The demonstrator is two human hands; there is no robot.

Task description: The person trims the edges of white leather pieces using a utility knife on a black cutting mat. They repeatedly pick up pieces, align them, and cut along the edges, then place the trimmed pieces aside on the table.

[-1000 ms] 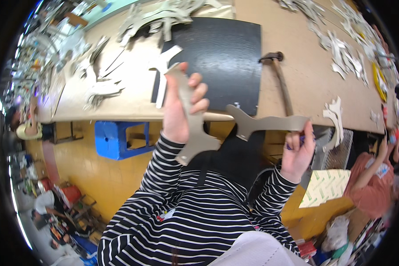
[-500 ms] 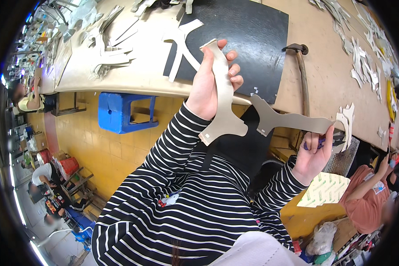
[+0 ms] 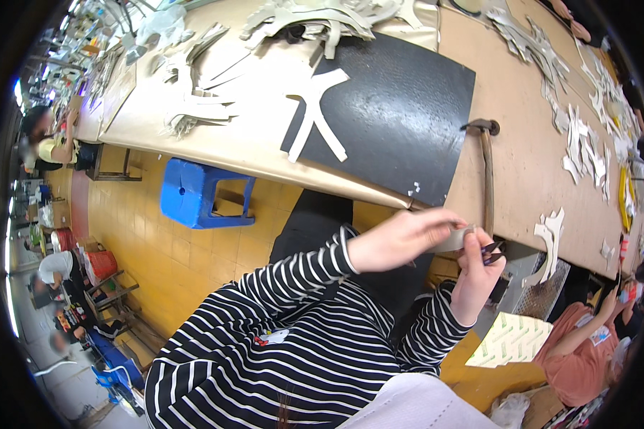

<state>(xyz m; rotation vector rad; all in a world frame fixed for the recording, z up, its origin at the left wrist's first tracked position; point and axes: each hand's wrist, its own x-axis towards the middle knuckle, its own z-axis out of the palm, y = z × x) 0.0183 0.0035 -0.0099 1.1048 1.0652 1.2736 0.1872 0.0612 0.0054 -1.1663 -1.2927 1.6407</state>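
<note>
My left hand (image 3: 400,241) reaches across to the right, its fingers closed around one end of a pale grey leather piece (image 3: 449,242). Most of that piece is hidden by the hands or seen edge-on, so I cannot tell whether one or two pieces are there. At its other end, my right hand (image 3: 473,280) pinches the piece between thumb and fingers. Small snips with purple handles (image 3: 491,254) also sit in my right hand, dark points showing beside the fingers. Both hands are in front of the table edge, just left of the hammer handle's lower end.
A pale forked piece (image 3: 313,114) lies on a black mat (image 3: 408,93). Right of it rests a hammer (image 3: 487,164). Piles of cut pieces (image 3: 315,18) lie along the table. A blue stool (image 3: 193,193) stands on the yellow floor; a person in a pink shirt (image 3: 576,350) is at right.
My left hand has come down and right, from holding a forked grey piece upright to meeting my right hand. My right hand has moved slightly left and keeps the snips. The view has shifted.
</note>
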